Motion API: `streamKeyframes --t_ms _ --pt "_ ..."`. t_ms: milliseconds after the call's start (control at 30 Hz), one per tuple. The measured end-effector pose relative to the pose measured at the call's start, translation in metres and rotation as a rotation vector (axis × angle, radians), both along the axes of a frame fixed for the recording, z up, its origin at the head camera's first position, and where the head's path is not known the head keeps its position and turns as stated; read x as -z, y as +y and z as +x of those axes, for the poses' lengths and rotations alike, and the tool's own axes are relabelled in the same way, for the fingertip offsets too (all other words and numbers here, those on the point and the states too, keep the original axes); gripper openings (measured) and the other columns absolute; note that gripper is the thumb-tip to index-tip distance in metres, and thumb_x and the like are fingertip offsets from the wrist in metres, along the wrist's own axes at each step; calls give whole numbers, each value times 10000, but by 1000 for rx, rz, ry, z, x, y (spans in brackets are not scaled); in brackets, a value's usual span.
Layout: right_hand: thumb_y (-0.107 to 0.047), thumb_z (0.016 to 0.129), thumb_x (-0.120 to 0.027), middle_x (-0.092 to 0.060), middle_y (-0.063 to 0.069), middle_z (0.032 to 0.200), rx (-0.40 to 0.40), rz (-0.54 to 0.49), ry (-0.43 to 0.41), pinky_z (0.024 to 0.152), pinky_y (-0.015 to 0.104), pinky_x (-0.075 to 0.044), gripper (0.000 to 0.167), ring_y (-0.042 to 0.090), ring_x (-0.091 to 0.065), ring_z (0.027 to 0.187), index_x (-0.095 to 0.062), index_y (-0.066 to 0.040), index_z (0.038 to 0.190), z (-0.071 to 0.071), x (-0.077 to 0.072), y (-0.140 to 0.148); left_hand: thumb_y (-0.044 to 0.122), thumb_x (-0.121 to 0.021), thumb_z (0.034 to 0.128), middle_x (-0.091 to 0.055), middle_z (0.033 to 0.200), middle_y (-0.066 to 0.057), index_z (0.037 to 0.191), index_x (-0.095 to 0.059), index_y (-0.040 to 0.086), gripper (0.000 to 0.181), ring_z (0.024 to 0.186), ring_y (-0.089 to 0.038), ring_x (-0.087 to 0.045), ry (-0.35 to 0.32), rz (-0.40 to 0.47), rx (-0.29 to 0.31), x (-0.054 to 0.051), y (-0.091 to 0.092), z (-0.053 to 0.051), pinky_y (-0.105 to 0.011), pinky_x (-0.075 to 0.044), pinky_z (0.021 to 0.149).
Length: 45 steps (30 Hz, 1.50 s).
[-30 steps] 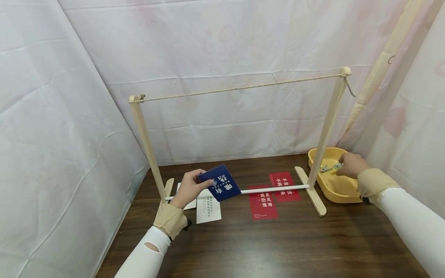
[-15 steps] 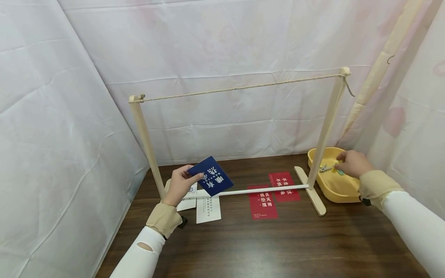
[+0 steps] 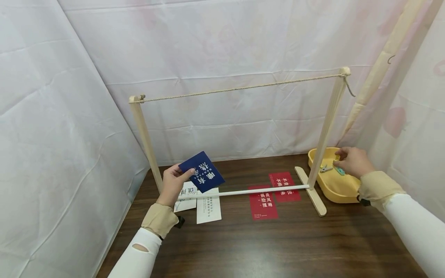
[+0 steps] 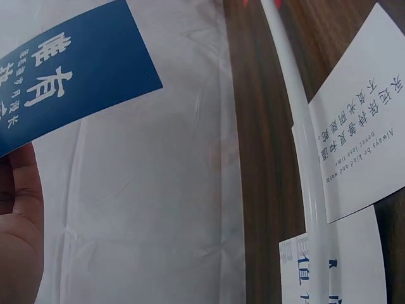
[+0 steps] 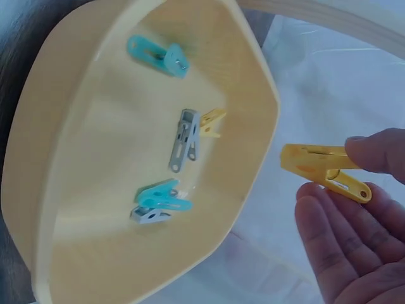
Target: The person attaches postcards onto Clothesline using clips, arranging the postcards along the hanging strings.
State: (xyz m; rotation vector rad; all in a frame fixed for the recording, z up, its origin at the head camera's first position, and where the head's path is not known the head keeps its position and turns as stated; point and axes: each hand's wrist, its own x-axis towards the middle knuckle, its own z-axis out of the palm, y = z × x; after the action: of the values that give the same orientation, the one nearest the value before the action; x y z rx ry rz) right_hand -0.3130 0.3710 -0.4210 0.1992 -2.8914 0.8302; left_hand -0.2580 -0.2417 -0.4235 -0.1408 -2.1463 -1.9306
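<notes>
In the head view, the left hand (image 3: 171,184) is pinching a blue card (image 3: 205,175) by one corner, its thumb lying on the face with the white Chinese characters. The card is being held in the air near the left post of a wooden stand (image 3: 328,123). A twine line (image 3: 240,88) is running between the tops of the two posts, and a white rod (image 3: 236,192) is joining them low down. Below, on the brown table (image 3: 260,247), a lettered white card (image 3: 208,211) and a second white card (image 3: 185,204) are lying at the left, while a red card (image 3: 264,210) and another red card (image 3: 285,179) are lying toward the right, the rod passing over both reds. The right hand (image 3: 357,161) is hovering over a yellow tray (image 3: 342,199), which is sitting just beside the stand's right foot.

In the left wrist view, the blue card is filling the upper left corner, with part of the hand showing under it. The lettered white card is appearing to overlap the second one.

In the right wrist view, the right hand is holding a yellow clothespin (image 5: 307,159) in a narrow grip, thumb above and fingers beneath. Inside the tray, a teal clothespin (image 5: 152,54), a grey clothespin (image 5: 183,139), a smaller-looking yellow clip (image 5: 211,120) and a teal-and-pale-blue pair (image 5: 163,197) are lying.
</notes>
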Motion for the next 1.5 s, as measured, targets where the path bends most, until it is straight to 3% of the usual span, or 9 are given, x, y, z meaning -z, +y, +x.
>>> streamKeyframes --t_ms 200,433,533,1067,1133,1200,1333,1500 --pt "-127 961 -767 -737 369 1045 18 -60 87 613 291 -545 456 407 -731 841 -633 200 1249 4 -6 -7 29 -756 1006 -820 936 80 1160 -737 -70 183 900 -85 -782 28 56 -10 -3 -3 1 -240 -625 908" --pt "-92 965 -795 -761 338 1023 37 -118 143 608 161 -505 352 -49 -609 733 -687 158 1189 13 -20 -12 55 -738 1029 -830 992 77 1230 -714 -95 251 938 -75 -796 32 50 -6 -6 -6 1 -246 -636 915" --pt "-101 967 -802 -762 342 1033 50 -133 156 611 125 -488 352 -154 -540 717 -694 151 1187 17 -24 -14 47 -728 1036 -832 1000 94 1250 -708 -97 258 949 -78 -799 41 56 -7 -6 -8 1 -250 -635 927" --pt "-102 976 -809 -782 320 1053 76 -202 237 608 73 -491 344 -230 -544 717 -705 96 1237 37 -52 -30 3 -710 1035 -835 998 83 1266 -700 -95 251 952 -100 -802 64 137 -36 -10 -18 -1 -269 -648 897" --pt "-104 969 -816 -810 230 991 79 -215 249 615 65 -491 349 -232 -552 721 -710 89 1240 41 -53 -32 -11 -709 1031 -837 1003 74 1259 -702 -92 242 957 -108 -803 69 151 -31 -11 -20 -1 -277 -651 897" --pt "-103 960 -823 -819 51 904 79 -230 264 617 61 -489 352 -235 -560 721 -716 86 1237 45 -55 -34 -13 -711 1029 -839 1014 62 1258 -701 -95 243 968 -116 -805 73 163 -25 -10 -21 -2 -283 -652 900" --pt "-117 952 -833 -640 -367 834 78 -247 285 623 55 -485 354 -239 -570 724 -727 70 1234 51 -60 -37 -10 -723 1022 -839 1013 56 1262 -699 -113 262 964 -117 -805 86 158 -38 -11 -24 -2 -276 -650 899" --pt "-110 945 -839 -551 -463 807 71 -257 305 627 46 -480 360 -244 -573 721 -730 74 1235 59 -68 -42 23 -742 1021 -837 997 77 1269 -699 -118 289 943 -95 -803 81 124 -65 -13 -28 0 -259 -649 880"
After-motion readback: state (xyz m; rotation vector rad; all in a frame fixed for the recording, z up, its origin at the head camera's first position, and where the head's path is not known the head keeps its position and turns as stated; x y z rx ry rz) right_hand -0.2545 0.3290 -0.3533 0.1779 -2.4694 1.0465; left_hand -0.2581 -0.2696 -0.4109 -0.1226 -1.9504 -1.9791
